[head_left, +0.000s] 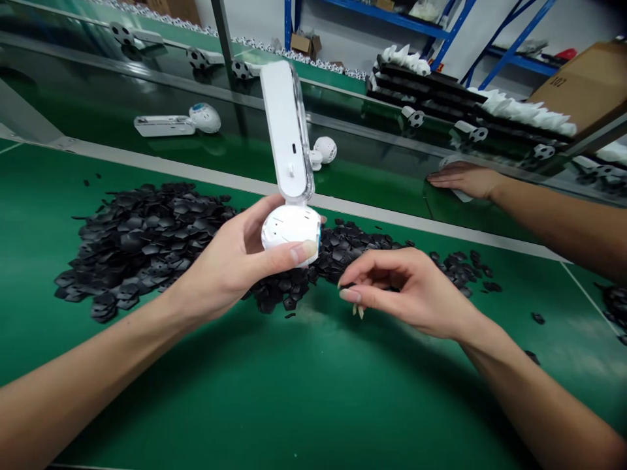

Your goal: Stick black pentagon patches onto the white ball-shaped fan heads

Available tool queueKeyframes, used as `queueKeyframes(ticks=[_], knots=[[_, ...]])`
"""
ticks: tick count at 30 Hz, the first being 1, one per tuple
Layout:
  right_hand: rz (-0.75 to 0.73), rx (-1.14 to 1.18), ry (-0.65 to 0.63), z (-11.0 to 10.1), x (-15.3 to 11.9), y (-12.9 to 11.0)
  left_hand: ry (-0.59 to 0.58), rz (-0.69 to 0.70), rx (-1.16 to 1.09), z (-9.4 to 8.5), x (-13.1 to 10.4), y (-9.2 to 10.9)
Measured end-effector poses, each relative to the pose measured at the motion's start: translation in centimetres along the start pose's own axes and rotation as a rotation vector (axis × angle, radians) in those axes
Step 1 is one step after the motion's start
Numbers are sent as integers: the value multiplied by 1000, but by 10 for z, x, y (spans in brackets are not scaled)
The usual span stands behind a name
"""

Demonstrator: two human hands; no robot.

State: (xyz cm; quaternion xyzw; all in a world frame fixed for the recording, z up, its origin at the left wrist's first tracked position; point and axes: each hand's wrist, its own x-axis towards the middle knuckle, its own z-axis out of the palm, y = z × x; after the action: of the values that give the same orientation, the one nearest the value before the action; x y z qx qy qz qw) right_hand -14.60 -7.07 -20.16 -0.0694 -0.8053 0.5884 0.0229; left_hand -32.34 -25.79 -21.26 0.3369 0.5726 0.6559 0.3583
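Note:
My left hand (235, 261) is wrapped around the round end of a white plastic device (289, 137). The device has a ball-shaped head with small slots and a long flat arm, edged in see-through plastic, that points up. To its right, my right hand (411, 290) is closed in a pinch, with the dark edge of a small black piece (347, 286) showing between thumb and forefinger. Most of that piece is hidden by the fingers. Behind and under both hands spreads a heap of black pentagon pieces (142, 241) on the green tabletop (274, 391).
Beyond a pale rail (206, 175) runs a green belt. It bears white devices (166, 125), some with black football patches (414, 117). Another person's hand (460, 179) reaches in from the right over the belt. Black trays (421, 91) and a cardboard box (582, 81) stand behind.

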Motion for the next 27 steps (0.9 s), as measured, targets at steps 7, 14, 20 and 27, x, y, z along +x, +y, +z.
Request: queueKeyframes(ticks=[7, 14, 20, 27], knots=[[-188, 30, 90, 6, -2, -3, 16, -78, 16, 2, -2, 0], [-181, -23, 105, 9, -1, -1, 12, -85, 23, 3, -2, -2], [-68, 143, 182, 13, 1, 1, 8, -60, 83, 0, -4, -5], [-93, 57, 250, 12, -1, -3, -39, -93, 13, 4, -6, -3]])
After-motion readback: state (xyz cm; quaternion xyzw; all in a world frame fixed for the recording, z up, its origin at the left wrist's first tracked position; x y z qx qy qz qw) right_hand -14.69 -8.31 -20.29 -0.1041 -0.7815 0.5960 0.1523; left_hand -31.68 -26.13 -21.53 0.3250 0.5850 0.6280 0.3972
